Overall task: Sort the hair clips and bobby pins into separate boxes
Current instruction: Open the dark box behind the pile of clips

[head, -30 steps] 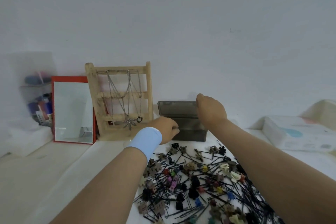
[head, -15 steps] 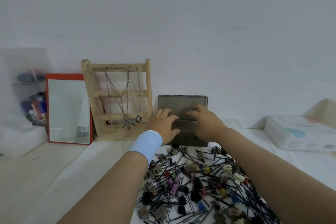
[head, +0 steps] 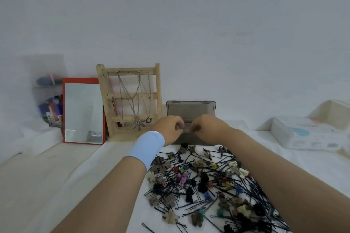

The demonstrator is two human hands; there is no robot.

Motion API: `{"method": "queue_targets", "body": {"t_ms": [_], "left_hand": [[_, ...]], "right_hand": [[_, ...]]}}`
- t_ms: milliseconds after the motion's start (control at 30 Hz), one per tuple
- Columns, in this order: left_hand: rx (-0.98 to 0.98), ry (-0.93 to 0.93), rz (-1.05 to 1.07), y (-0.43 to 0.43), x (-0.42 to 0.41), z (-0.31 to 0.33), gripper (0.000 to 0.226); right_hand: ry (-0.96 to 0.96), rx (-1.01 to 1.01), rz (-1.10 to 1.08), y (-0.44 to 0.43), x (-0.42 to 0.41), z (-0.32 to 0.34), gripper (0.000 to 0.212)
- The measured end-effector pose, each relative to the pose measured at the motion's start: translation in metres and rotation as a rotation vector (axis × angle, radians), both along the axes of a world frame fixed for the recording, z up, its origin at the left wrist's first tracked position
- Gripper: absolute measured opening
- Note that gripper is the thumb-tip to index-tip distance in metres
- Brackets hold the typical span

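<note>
Hair clips (head: 189, 193) and bobby pins (head: 251, 189) lie before the box (head: 191, 108); left hand (head: 168, 128) and right hand (head: 210, 128) fingers curled, grasp indiscernible.

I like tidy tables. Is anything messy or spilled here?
Yes. The hair clips and bobby pins lie jumbled in one loose heap on the white cloth, in front of the open dark box. Nothing looks broken.

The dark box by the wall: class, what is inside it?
Of the dark box only the raised lid and front wall show. The left hand and right hand, fingers curled, cover the opening, so its contents cannot be seen.
</note>
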State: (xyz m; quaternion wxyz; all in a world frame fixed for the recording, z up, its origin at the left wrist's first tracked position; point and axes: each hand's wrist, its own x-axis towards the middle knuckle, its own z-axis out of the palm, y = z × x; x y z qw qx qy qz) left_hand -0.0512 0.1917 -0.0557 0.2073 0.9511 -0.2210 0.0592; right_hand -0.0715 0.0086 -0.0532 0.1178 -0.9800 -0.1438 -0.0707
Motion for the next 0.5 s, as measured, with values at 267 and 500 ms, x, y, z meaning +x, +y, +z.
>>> {"method": "queue_targets", "body": {"t_ms": [267, 500], "left_hand": [[0.24, 0.166, -0.041, -0.005, -0.015, -0.02, 0.021], [0.192, 0.154, -0.024, -0.004, -0.008, -0.024, 0.006]], "right_hand": [[0.057, -0.364, 0.024, 0.021, -0.01, -0.026, 0.031], [0.064, -0.069, -0.052, 0.002, -0.004, -0.021, 0.019]]}}
